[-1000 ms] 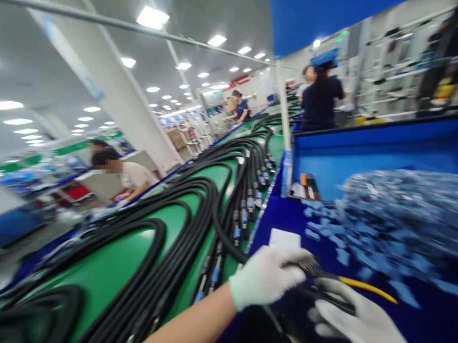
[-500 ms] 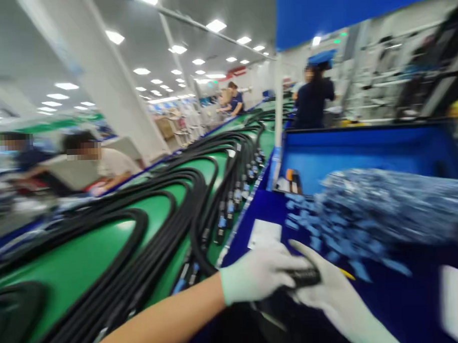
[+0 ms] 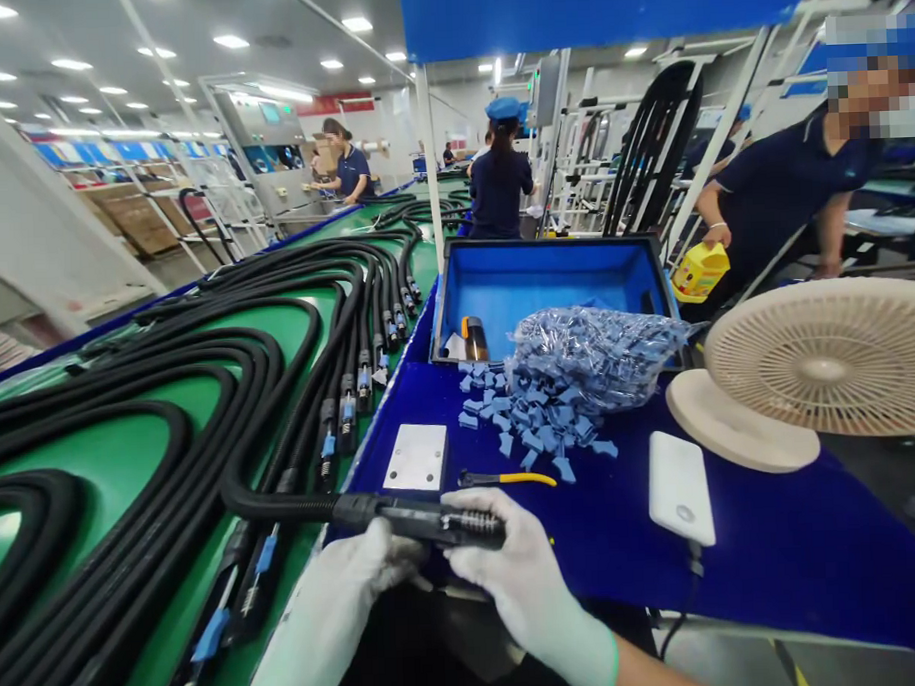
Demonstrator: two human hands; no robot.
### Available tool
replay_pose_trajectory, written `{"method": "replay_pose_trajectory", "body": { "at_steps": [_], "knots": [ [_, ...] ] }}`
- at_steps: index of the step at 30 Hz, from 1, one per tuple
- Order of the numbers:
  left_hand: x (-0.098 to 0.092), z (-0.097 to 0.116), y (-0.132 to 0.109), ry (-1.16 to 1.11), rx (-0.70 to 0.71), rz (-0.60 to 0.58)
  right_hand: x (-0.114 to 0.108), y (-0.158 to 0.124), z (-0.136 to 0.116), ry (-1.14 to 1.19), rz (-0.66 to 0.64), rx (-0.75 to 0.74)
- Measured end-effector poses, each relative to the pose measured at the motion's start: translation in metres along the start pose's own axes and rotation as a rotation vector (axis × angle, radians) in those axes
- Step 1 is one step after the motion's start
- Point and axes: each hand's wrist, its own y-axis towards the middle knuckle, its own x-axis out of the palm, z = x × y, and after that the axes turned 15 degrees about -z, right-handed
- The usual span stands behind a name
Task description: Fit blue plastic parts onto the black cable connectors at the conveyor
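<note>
Both my hands wear white gloves and grip the end of one thick black cable (image 3: 283,505) at the near edge of the blue worktop (image 3: 772,552). My left hand (image 3: 361,577) is closed under the cable's black connector (image 3: 434,524). My right hand (image 3: 515,571) is closed around the connector's ribbed tip. The cable curves back to the left onto the green conveyor belt (image 3: 109,465), where several more black cables lie in long loops.
On the worktop lie a small yellow-handled tool (image 3: 507,478), a white metal plate (image 3: 416,456), scattered blue plastic clips (image 3: 531,420), a clear bag of clips (image 3: 593,353), a white power bank (image 3: 680,487) and a beige fan (image 3: 819,365). A blue bin (image 3: 537,280) stands behind. Other workers stand beyond.
The view swung to the right and steadied. Both hands drew nearer to me with the cable end; the yellow-handled tool now lies on the worktop beyond them.
</note>
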Motion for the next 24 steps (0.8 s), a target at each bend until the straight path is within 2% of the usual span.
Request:
{"method": "replay_pose_trajectory", "body": {
  "at_steps": [3,5,7,9,11,13,15,17,20,24],
  "knots": [
    [0.008,-0.008,0.002,-0.613,0.038,0.087,0.0,0.0,-0.007,-0.181,-0.254,0.061],
    [0.015,-0.007,0.008,-0.781,0.032,0.143,-0.002,0.003,-0.014,-0.31,-0.342,0.039],
    [0.017,-0.006,0.012,-0.809,0.003,0.256,-0.006,0.006,-0.021,-0.479,-0.409,-0.026],
    [0.013,-0.006,0.013,-0.764,0.012,0.385,-0.016,0.011,-0.029,-0.714,-0.583,-0.107],
    [0.006,-0.003,0.012,-0.69,0.071,0.452,-0.032,0.023,-0.037,-1.057,-0.662,-0.163],
    [-0.004,0.004,0.013,-0.532,0.156,0.424,-0.053,0.042,-0.044,-1.524,-0.49,-0.125],
    [-0.012,0.018,0.021,-0.312,0.244,0.388,-0.074,0.063,-0.046,-1.922,-0.405,0.025],
    [-0.02,0.036,0.036,-0.106,0.315,0.348,-0.088,0.08,-0.045,-2.04,-0.426,0.1],
    [-0.03,0.061,0.068,0.023,0.409,0.257,-0.096,0.094,-0.041,-2.041,-0.45,0.106],
    [-0.037,0.07,0.104,0.12,0.473,0.16,-0.098,0.095,-0.042,-2.01,-0.414,0.093]
  ]
}}
